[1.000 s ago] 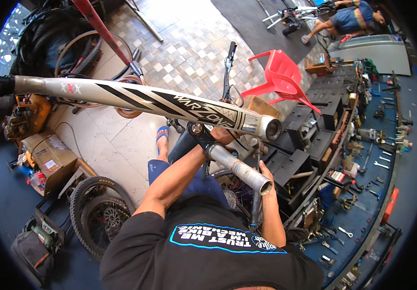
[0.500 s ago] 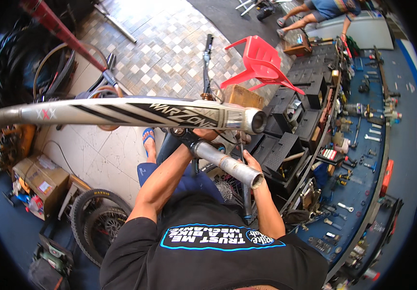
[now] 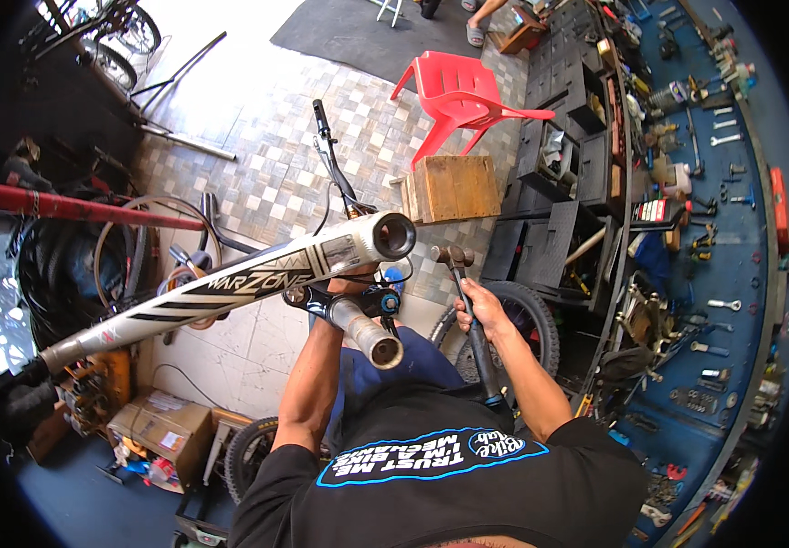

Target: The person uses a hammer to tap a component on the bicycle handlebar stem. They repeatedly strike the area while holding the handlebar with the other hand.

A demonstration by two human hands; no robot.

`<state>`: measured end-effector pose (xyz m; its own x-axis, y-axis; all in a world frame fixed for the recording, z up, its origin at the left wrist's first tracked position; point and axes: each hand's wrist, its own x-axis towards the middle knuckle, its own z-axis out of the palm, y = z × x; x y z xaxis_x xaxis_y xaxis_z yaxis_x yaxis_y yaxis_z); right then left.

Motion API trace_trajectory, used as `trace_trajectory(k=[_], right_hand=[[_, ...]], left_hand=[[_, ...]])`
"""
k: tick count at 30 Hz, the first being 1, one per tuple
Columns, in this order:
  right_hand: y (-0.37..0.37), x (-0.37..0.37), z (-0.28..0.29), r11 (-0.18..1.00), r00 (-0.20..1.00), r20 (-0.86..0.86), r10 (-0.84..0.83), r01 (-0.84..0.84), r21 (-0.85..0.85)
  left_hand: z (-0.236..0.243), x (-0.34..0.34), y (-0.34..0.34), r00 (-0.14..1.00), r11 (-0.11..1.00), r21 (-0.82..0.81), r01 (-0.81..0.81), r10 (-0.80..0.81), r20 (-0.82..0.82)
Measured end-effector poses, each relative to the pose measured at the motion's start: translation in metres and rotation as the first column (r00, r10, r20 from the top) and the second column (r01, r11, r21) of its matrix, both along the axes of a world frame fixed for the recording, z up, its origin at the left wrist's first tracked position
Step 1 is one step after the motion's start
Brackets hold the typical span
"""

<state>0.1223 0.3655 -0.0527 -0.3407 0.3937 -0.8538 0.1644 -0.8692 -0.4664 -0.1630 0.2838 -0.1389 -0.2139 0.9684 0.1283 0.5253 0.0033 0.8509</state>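
Observation:
In front of me a silver bicycle frame (image 3: 193,306) with black markings slants up to its open head tube (image 3: 394,236). Just below that end, a bare metal steerer tube (image 3: 358,329) points toward me from the black crown of a bicycle fork (image 3: 307,297). My left hand (image 3: 349,285) is closed around the fork by the crown, behind the frame; most of its fingers are hidden. To the right, my right hand (image 3: 486,310) grips the dark handle of a hammer (image 3: 452,256), head upward, apart from the tube.
A handlebar (image 3: 326,137) stands behind the frame. A wooden box (image 3: 455,189) and red chair (image 3: 454,87) are beyond. A bicycle wheel (image 3: 540,320) sits beside my right arm. Black drawers (image 3: 550,160) and a blue tool bench (image 3: 687,329) line the right. A cardboard box (image 3: 161,429) lies left.
My view has shifted, and the frame appears more slanted. The steerer tube's end now points more toward me. The hammer in my right hand stands farther from the frame and tube.

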Motion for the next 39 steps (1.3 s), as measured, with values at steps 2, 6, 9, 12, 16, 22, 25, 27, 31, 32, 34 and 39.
trace_trajectory(k=[2,6,9,12,16,22,25,27,31,32,34,39], right_hand=[[0.001,0.005,-0.004,1.000,1.000,-0.022,-0.003,0.003,0.002],[0.001,0.013,-0.012,1.000,1.000,0.000,-0.019,0.019,0.000],[0.002,0.021,-0.022,0.999,0.999,-0.008,-0.046,0.046,-0.027],[0.004,0.026,-0.030,0.998,0.999,-0.019,-0.051,0.050,-0.028],[0.004,0.030,-0.036,0.998,0.998,-0.005,-0.055,0.055,-0.027],[0.005,0.036,-0.037,0.994,0.994,0.013,-0.106,0.107,-0.038],[0.004,0.035,-0.035,0.993,0.993,0.002,-0.114,0.114,-0.040],[0.001,0.036,-0.039,0.992,0.992,-0.025,-0.122,0.121,-0.031],[-0.001,0.025,-0.032,0.995,0.994,-0.043,-0.098,0.098,-0.010],[-0.002,0.021,-0.030,0.996,0.995,-0.046,-0.087,0.087,-0.004],[-0.007,0.019,-0.029,0.995,0.995,-0.047,-0.092,0.093,0.021],[-0.041,0.020,-0.017,0.983,0.985,-0.052,-0.165,0.169,0.079]], left_hand=[[-0.001,-0.001,0.000,1.000,1.000,-0.004,0.005,-0.005,-0.020],[-0.004,0.000,0.001,0.999,1.000,-0.015,0.007,-0.007,-0.048],[-0.007,-0.002,0.001,0.997,1.000,-0.019,0.001,-0.003,-0.074],[-0.012,-0.004,-0.006,0.993,1.000,-0.015,-0.019,0.017,-0.115],[-0.022,-0.012,-0.022,0.980,0.999,-0.001,-0.047,0.046,-0.193],[-0.042,-0.030,-0.056,0.924,0.995,0.056,-0.086,0.100,-0.369],[-0.050,-0.042,-0.067,0.864,0.989,0.112,-0.095,0.138,-0.485],[-0.057,-0.049,-0.070,0.801,0.984,0.152,-0.088,0.161,-0.577],[-0.063,-0.057,-0.061,0.523,0.976,0.205,-0.078,0.215,-0.825],[-0.063,-0.057,-0.057,0.425,0.977,0.197,-0.087,0.215,-0.879],[-0.052,-0.053,-0.050,0.588,0.986,0.138,-0.098,0.169,-0.791],[-0.021,-0.043,-0.037,0.604,0.988,-0.019,-0.154,0.079,-0.793]])
